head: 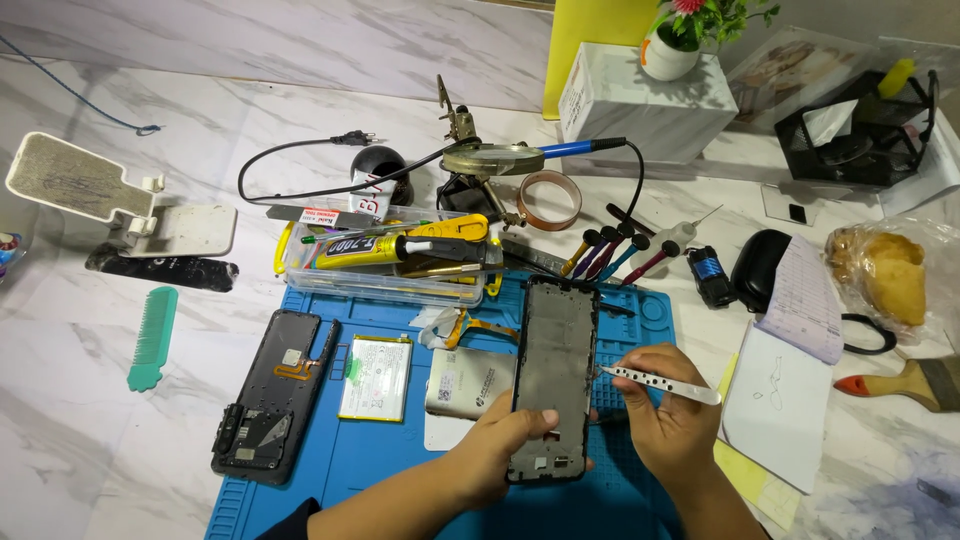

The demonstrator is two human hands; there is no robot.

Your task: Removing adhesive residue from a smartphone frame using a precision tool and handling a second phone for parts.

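While the left hand grips the bare phone frame by its lower left edge, fingers wrapped around it, the frame lies lengthwise on the blue mat, near the mat's right half. Right hand pinches white tweezers, tip touching the frame's right edge. Looks like mid-teardown: picking something small off the frame rim. Next move would need a steady frame and a fine tip angle; what the tip is on is too small to tell. Left of the frame on the mat: one silver battery, one white-green battery, one back housing with board. Above the frame: one clear parts box with a glue tube, one copper tape roll, five screwdrivers fanned out. Right of the frame: one notepad, one paintbrush. Far left off the mat: one green comb.
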